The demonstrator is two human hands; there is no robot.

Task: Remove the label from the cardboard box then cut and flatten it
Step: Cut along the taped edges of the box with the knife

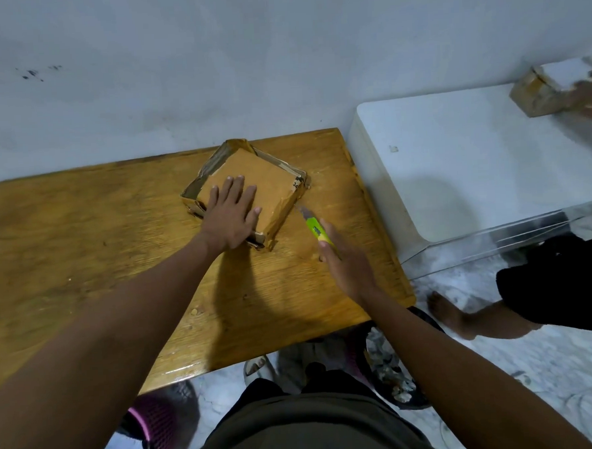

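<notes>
the cardboard box (248, 189) sits on the wooden worktop (82, 235), toward its far side, turned so one corner points at the person and another at the wall. it is close to square and squat, so it has no real long axis; its broad top faces up and its edges run diagonal to the worktop's edges.

the left hand (230, 217) lies flat on the top, fingers (232, 188) spread wide and gripping nothing, just pressing down. the right hand (344, 263) is closed round a green utility knife (317, 231), its index finger laid along the handle. the knife runs diagonally away from that hand, blade tip at or just beside the box's right side; whether it has bitten in, i cannot tell.

the risk, as i judge it: the left thumb rests near the right edge of the top, close to the side the blade is working. a slip upward or a sudden give in the taped seam could send the blade toward it. if the palm lets up, the box could skid or spin instead.

a scrap of printed label (296, 184) beyond the fingertips suggests peeling isn't quite clean.
</notes>
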